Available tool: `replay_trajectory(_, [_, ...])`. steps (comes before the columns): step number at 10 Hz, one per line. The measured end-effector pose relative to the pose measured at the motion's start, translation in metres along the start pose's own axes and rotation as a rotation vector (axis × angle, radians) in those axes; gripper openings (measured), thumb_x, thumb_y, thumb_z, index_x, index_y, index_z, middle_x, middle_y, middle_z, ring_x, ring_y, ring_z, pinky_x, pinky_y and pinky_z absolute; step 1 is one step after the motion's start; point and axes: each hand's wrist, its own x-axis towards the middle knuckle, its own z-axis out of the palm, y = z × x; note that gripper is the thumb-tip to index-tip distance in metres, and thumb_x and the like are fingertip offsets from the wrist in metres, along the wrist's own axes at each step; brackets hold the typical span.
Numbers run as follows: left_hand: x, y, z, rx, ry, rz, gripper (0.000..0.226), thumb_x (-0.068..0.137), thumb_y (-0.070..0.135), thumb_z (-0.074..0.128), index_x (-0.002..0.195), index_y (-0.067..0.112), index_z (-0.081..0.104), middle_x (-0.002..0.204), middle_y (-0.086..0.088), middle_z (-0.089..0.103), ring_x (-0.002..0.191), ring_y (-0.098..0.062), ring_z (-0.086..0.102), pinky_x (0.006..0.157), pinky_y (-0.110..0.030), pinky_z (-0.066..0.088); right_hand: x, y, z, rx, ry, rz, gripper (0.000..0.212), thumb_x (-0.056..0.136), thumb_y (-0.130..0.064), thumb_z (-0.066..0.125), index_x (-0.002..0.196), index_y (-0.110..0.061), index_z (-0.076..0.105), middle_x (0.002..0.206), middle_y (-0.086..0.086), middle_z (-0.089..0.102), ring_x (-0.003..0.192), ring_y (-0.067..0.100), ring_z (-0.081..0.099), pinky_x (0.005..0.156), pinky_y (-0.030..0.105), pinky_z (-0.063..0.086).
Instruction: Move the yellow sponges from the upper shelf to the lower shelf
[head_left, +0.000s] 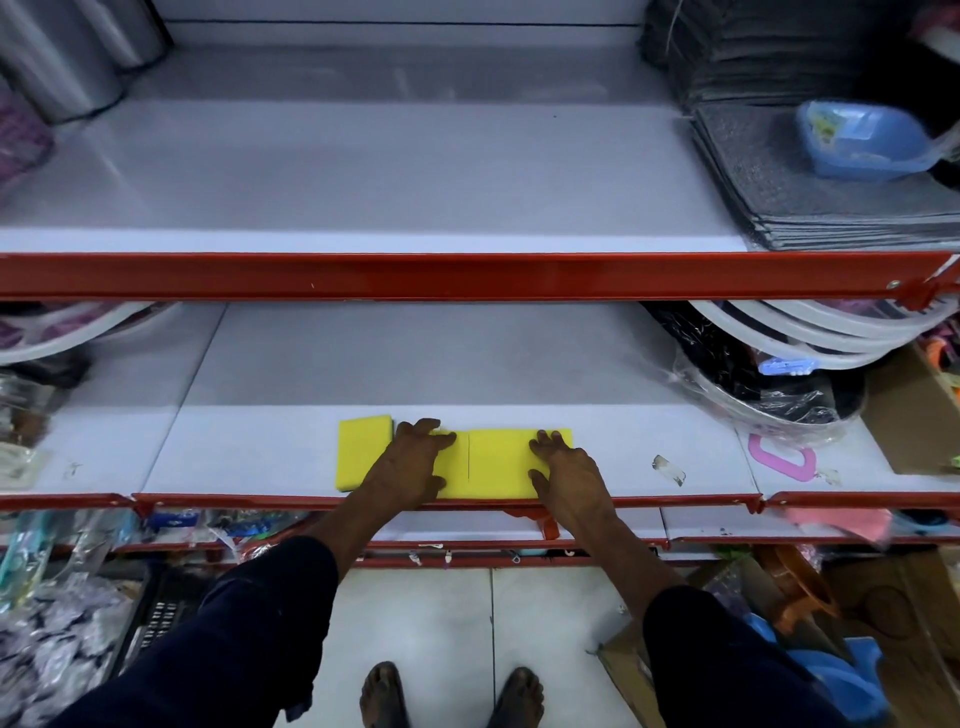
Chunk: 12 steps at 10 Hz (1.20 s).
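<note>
Three yellow sponges lie in a row near the front edge of the lower shelf (291, 447). The left sponge (361, 452) is free. My left hand (410, 467) lies flat on the middle sponge (457, 473), fingers spread. My right hand (563, 478) rests flat on the right sponge (501, 462), fingers pointing away from me. Neither hand grips a sponge. The upper shelf (363, 171) has no yellow sponge on it in view.
Grey mats (810, 171) with a blue tub (862, 140) fill the upper shelf's right; metal containers (67, 57) stand at its left. White-rimmed items (810, 332) and wrapped goods (769, 395) sit at the lower shelf's right. A pink piece (782, 457) lies nearby. Red shelf edges (467, 278) jut forward.
</note>
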Motion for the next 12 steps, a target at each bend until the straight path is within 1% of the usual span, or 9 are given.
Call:
replay_trajectory(1, [-0.01, -0.017, -0.009, -0.069, 0.162, -0.047, 0.064, 0.084, 0.018, 0.072, 0.143, 0.013, 0.049, 0.156, -0.016, 0.038, 0.138, -0.044, 0.04, 0.115, -0.048, 0.036, 0.0, -0.001, 0.001, 0.009, 0.01, 0.003, 0.048, 0.096, -0.021, 0.056, 0.143, -0.015, 0.044, 0.158, 0.003, 0.033, 0.147, 0.021, 0.027, 0.119, 0.035, 0.025])
replay_trajectory(2, [-0.02, -0.038, -0.016, -0.001, 0.209, -0.237, 0.067, 0.085, 0.021, 0.068, 0.147, 0.017, 0.043, 0.159, -0.014, 0.034, 0.138, -0.042, 0.038, 0.107, -0.052, 0.041, -0.001, -0.002, 0.002, 0.007, 0.022, 0.005, 0.048, 0.096, -0.02, 0.057, 0.142, -0.015, 0.044, 0.157, 0.004, 0.034, 0.147, 0.022, 0.028, 0.119, 0.035, 0.025])
replay_trajectory(3, [-0.03, -0.056, -0.013, -0.006, 0.129, -0.346, 0.067, 0.088, 0.023, 0.066, 0.148, 0.016, 0.038, 0.161, -0.015, 0.027, 0.137, -0.043, 0.04, 0.104, -0.052, 0.045, -0.001, -0.002, 0.002, 0.011, 0.022, 0.018, 0.049, 0.096, -0.02, 0.057, 0.142, -0.015, 0.045, 0.157, 0.004, 0.035, 0.147, 0.022, 0.029, 0.119, 0.036, 0.026])
replay_trajectory(5, [-0.029, -0.077, 0.004, -0.14, 0.083, -0.27, 0.071, 0.075, 0.013, 0.072, 0.142, 0.011, 0.049, 0.154, -0.017, 0.042, 0.14, -0.036, 0.043, 0.106, -0.044, 0.049, -0.001, -0.005, 0.001, -0.015, 0.007, 0.023, 0.049, 0.097, -0.022, 0.056, 0.143, -0.015, 0.043, 0.158, 0.003, 0.033, 0.147, 0.022, 0.028, 0.12, 0.038, 0.025])
replay_trajectory(7, [-0.027, -0.063, 0.002, -0.138, 0.083, -0.23, 0.071, 0.078, 0.019, 0.077, 0.142, 0.01, 0.05, 0.156, -0.021, 0.035, 0.138, -0.038, 0.046, 0.113, -0.04, 0.042, -0.003, -0.008, -0.002, -0.028, -0.007, 0.029, 0.049, 0.097, -0.021, 0.055, 0.144, -0.015, 0.041, 0.159, 0.003, 0.031, 0.148, 0.022, 0.027, 0.12, 0.038, 0.025])
replay_trajectory(9, [-0.024, -0.045, 0.003, -0.1, 0.052, -0.225, 0.07, 0.083, 0.025, 0.073, 0.146, 0.013, 0.044, 0.159, -0.018, 0.027, 0.134, -0.038, 0.047, 0.11, -0.042, 0.044, -0.006, -0.015, -0.004, -0.032, -0.029, 0.049, 0.05, 0.098, -0.02, 0.052, 0.145, -0.013, 0.039, 0.16, 0.004, 0.027, 0.149, 0.022, 0.023, 0.12, 0.037, 0.023])
replay_trajectory(10, [-0.028, -0.042, 0.003, -0.038, 0.034, -0.225, 0.07, 0.087, 0.031, 0.067, 0.149, 0.016, 0.038, 0.162, -0.016, 0.024, 0.137, -0.036, 0.044, 0.108, -0.044, 0.046, -0.007, -0.019, -0.008, -0.081, -0.063, 0.042, 0.051, 0.099, -0.018, 0.05, 0.147, -0.012, 0.035, 0.162, 0.006, 0.022, 0.15, 0.023, 0.02, 0.12, 0.036, 0.023])
replay_trajectory(11, [-0.042, -0.027, -0.013, 0.063, 0.082, -0.226, 0.068, 0.093, 0.035, 0.059, 0.152, 0.019, 0.03, 0.166, -0.012, 0.017, 0.138, -0.039, 0.039, 0.106, -0.049, 0.043, -0.009, -0.032, -0.019, -0.13, -0.099, 0.045, 0.055, 0.097, -0.019, 0.051, 0.148, -0.01, 0.031, 0.162, 0.007, 0.021, 0.151, 0.024, 0.015, 0.121, 0.039, 0.024])
replay_trajectory(12, [-0.057, -0.01, -0.03, 0.149, 0.216, -0.143, 0.073, 0.094, 0.04, 0.055, 0.156, 0.02, 0.02, 0.167, -0.01, 0.016, 0.146, -0.037, 0.031, 0.11, -0.05, 0.039, -0.015, -0.057, -0.034, -0.182, 0.001, -0.058, 0.056, 0.095, -0.021, 0.053, 0.147, -0.012, 0.033, 0.161, 0.006, 0.025, 0.151, 0.024, 0.014, 0.117, 0.042, 0.032])
